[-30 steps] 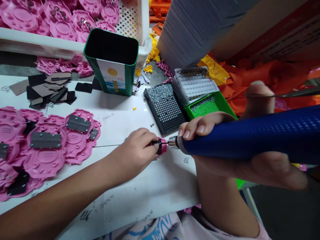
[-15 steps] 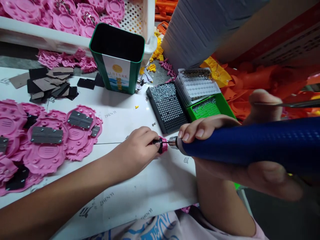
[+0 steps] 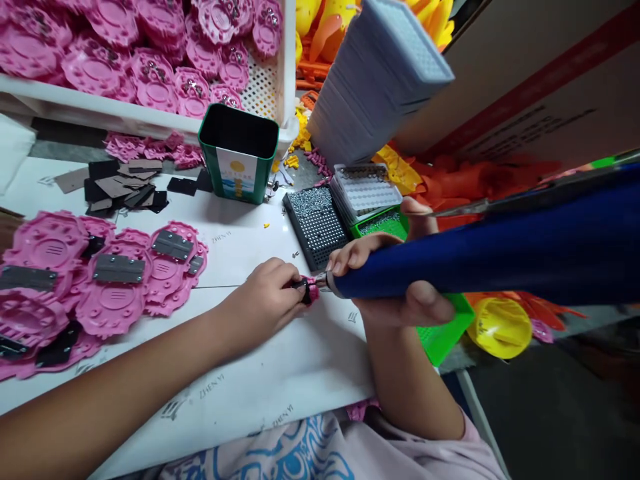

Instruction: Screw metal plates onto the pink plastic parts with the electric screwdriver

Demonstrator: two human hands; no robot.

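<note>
My left hand point(image 3: 273, 290) is closed on a small pink plastic part point(image 3: 313, 291) with a black piece on it, low over the white table sheet point(image 3: 260, 363). Most of that part is hidden under my fingers. In my right hand point(image 3: 367, 257) lies a blue electric screwdriver point(image 3: 450, 257), its fingers wrapped around the barrel. The tool's metal tip meets the pink part. Just beyond the hands sits a black screw tray point(image 3: 317, 223), its holes partly filled with small screws. A loose screw point(image 3: 295, 255) lies near the tray.
Pink plastic casings point(image 3: 113, 287) with grey plates are piled at left. Behind them lie black and brown flat plates point(image 3: 120, 183), a green tin point(image 3: 237, 160) and a white crate point(image 3: 287, 73) of pink parts. Rightward are a green tray point(image 3: 445, 327), a yellow cup point(image 3: 503, 327) and a cardboard box point(image 3: 525, 87).
The view has shifted, showing more of the crate and the yellow cup. My left hand still grips the pink part, and the screwdriver stays against it, its rear end angled slightly higher.
</note>
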